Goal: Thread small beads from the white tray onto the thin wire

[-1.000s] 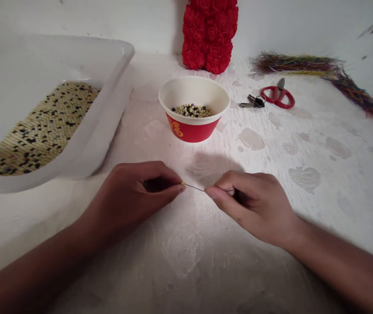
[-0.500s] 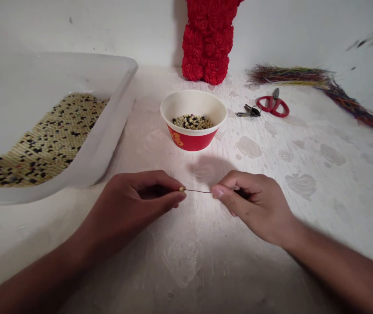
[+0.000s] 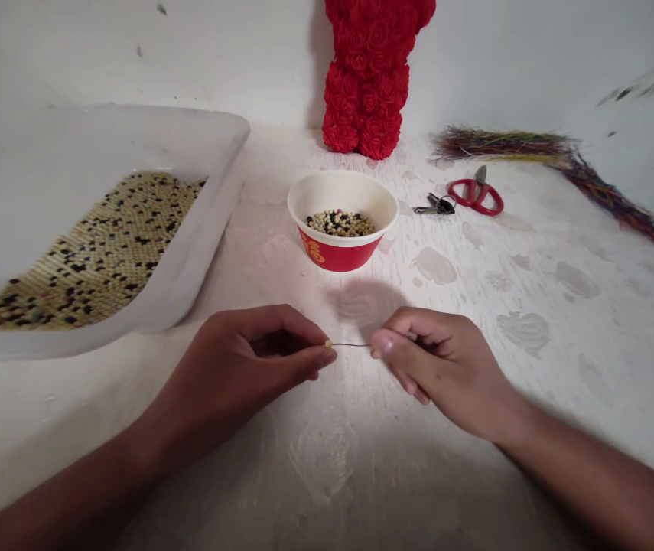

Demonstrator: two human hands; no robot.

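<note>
Left hand (image 3: 235, 375) — fingers (image 3: 318, 356) pinched together on end of thin wire (image 3: 353, 344), 1 pale bead (image 3: 327, 343) at that end. Right hand (image 3: 441, 367) — fingers (image 3: 384, 343) clamped on other end. Wire spans gap between 2 hands, above counter (image 3: 418, 459). Ahead: red-and-white paper bowl (image 3: 327, 256) holding mixed beads (image 3: 340, 223). Left: plastic tub (image 3: 200, 252), layer of beads (image 3: 97, 252) inside. Right: red-handled scissors (image 3: 476, 195), keys (image 3: 440, 204).

Left hand (image 3: 235, 367) and right hand (image 3: 447, 371) pinch, fingertips nearly meeting
</note>
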